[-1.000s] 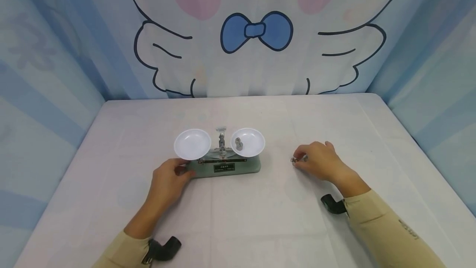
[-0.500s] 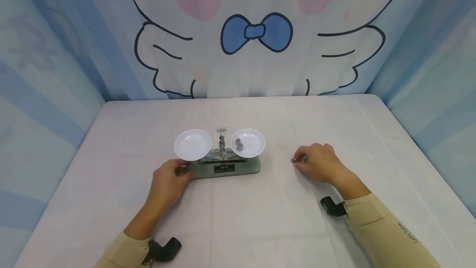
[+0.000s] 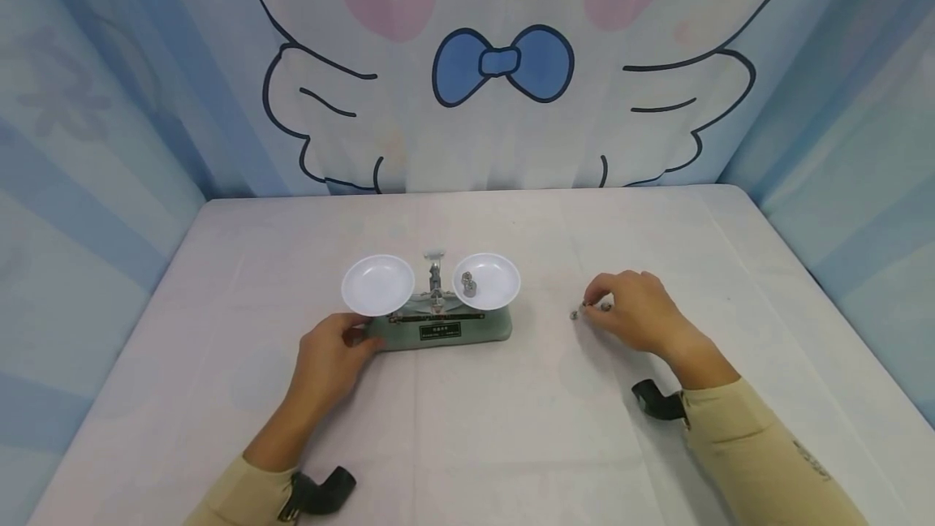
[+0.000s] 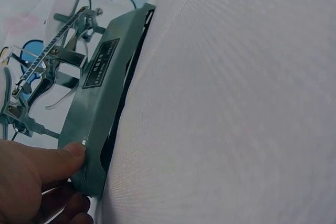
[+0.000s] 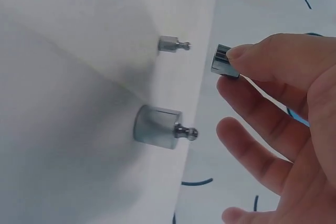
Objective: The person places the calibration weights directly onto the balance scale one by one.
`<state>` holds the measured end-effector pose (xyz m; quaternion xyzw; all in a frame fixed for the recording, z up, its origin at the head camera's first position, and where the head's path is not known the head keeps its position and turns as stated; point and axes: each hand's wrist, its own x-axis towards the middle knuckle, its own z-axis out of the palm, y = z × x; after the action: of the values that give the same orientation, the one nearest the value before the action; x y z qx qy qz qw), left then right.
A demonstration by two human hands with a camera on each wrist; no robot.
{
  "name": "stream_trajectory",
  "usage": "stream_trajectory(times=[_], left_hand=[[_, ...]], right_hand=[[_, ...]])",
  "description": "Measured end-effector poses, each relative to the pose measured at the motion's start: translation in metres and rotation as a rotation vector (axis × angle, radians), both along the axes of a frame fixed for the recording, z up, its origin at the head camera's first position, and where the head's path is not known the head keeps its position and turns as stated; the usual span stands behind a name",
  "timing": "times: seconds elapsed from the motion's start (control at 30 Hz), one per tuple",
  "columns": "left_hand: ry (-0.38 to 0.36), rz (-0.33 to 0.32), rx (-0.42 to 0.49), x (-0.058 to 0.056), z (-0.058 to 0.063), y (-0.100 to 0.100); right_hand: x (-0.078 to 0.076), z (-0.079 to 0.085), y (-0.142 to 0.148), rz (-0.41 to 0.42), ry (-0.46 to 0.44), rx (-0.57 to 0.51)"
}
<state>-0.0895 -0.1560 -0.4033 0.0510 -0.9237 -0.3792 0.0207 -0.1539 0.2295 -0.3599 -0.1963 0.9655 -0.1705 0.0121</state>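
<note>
A green balance scale (image 3: 467, 329) with two white pans stands on the table. My left hand (image 3: 332, 355) grips the left end of its base; in the left wrist view the thumb (image 4: 65, 160) lies on the green casing and the other fingers curl at its end. Between thumb and forefinger, my right hand (image 3: 643, 315) pinches a small metal weight (image 5: 222, 61), raised off the cloth. Close by stand a smaller knobbed weight (image 5: 168, 44) and a larger one (image 5: 156, 126). On the right pan (image 3: 500, 286) rest metal weights (image 3: 469, 284); the left pan (image 3: 377, 286) holds nothing.
A pale cloth (image 3: 482, 428) covers the table. Behind it hangs a curtain (image 3: 504, 136) printed with a cartoon figure, and blue curtains close off both sides. A black wrist device (image 3: 321, 493) sticks out from each sleeve.
The right hand has risen off the table with a weight pinched in its fingers, leaving two other weights standing in plain sight. The left hand and the scale have stayed put.
</note>
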Motion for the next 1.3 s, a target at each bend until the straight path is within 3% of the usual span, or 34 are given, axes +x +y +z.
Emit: stream_trajectory(times=[0.27, 0.77, 1.3], left_hand=[[0.008, -0.005, 0.001, 0.000, -0.001, -0.001], [0.009, -0.009, -0.004, 0.000, -0.001, -0.001], [0.032, -0.012, -0.005, -0.001, -0.004, -0.001]], right_hand=[[0.001, 0.010, -0.005, 0.015, 0.075, -0.084], [-0.006, 0.041, -0.055, 0.093, 0.125, -0.181], [-0.020, 0.033, -0.101, 0.218, 0.113, -0.221]])
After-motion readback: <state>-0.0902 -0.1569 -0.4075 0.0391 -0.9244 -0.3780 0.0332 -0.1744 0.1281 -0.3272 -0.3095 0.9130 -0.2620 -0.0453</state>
